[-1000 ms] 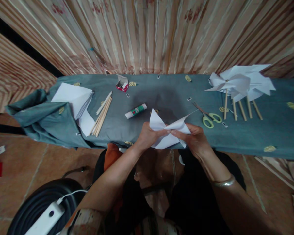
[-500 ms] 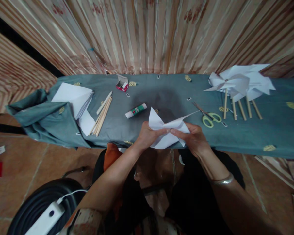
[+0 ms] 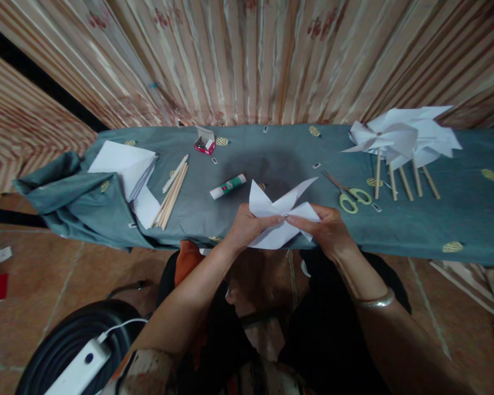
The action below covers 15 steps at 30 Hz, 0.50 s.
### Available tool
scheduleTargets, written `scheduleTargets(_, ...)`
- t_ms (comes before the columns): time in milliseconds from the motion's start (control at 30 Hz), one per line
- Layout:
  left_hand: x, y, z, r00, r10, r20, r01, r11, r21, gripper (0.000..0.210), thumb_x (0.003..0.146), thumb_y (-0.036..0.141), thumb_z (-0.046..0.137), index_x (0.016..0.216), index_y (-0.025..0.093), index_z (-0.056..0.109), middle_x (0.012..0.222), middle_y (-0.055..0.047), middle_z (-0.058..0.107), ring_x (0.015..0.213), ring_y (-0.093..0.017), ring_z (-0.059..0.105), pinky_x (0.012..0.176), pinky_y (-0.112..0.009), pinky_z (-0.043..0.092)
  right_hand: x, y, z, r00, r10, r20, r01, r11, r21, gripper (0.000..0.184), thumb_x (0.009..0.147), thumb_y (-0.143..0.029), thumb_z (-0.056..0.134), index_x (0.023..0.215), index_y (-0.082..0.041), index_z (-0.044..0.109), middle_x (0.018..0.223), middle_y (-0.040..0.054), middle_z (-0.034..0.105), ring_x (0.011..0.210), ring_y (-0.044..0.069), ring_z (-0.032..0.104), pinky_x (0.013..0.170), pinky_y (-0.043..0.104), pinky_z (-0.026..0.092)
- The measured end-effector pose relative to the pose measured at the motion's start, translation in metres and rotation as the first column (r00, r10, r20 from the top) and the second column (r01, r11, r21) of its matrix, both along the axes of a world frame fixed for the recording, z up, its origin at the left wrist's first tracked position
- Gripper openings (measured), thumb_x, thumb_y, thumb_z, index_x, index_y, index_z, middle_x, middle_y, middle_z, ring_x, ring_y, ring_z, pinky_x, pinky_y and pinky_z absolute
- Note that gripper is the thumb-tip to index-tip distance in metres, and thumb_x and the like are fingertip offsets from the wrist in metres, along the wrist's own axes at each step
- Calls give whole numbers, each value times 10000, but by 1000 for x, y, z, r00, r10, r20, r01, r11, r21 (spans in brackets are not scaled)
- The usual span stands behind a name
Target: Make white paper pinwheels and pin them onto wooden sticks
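Observation:
A white paper pinwheel (image 3: 271, 236) is held over the front edge of the cloth-covered table. My left hand (image 3: 249, 225) grips its left side, thumb pressed close to the centre. From the right, my right hand (image 3: 329, 226) pinches it, and both thumbs nearly meet at the middle, where a small dark spot shows. The fingers underneath are hidden by the paper. Just beyond the pinwheel lies a glue stick (image 3: 228, 186). Green-handled scissors (image 3: 349, 196) rest open to the right of it.
Finished pinwheels on sticks (image 3: 395, 137) lie at the right. To the left are loose wooden sticks (image 3: 173, 195), a white pencil-like stick (image 3: 175, 173), folded white paper (image 3: 121, 164) and a small red box of pins (image 3: 205, 144). A pleated curtain (image 3: 247, 60) hangs behind the table (image 3: 420, 230).
The upper right blade of the pinwheel has swung upward, and its right blade lies more open. Both hands keep their hold in nearly the same place.

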<state>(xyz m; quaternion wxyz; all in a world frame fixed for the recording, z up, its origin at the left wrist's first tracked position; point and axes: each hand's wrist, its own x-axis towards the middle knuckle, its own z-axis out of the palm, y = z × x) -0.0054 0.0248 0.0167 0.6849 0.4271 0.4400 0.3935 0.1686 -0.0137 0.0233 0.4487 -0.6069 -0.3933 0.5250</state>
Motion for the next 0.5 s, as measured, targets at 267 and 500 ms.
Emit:
scheduleTargets(267, 1, -1, 3, 1000, 0, 15, 1, 998, -58, 365, 507, 275, 886, 806, 108, 759, 818, -56, 759, 739, -193, 688, 737, -314, 550, -1, 1, 0, 1000, -23, -1, 23, 1000, -20, 351, 540, -444, 871, 738, -171, 772, 736, 38, 754, 628, 172, 640, 609, 303, 504)
scheduleTargets(500, 3, 0, 2, 1000, 17, -22, -17, 1000, 15, 375, 512, 291, 885, 828, 126, 767, 857, -49, 772, 775, -193, 696, 770, -309, 561, -5, -2, 6, 996, -83, 8, 83, 997, 0, 317, 571, -417, 858, 765, -179, 779, 777, 38, 769, 661, 188, 666, 668, 327, 534)
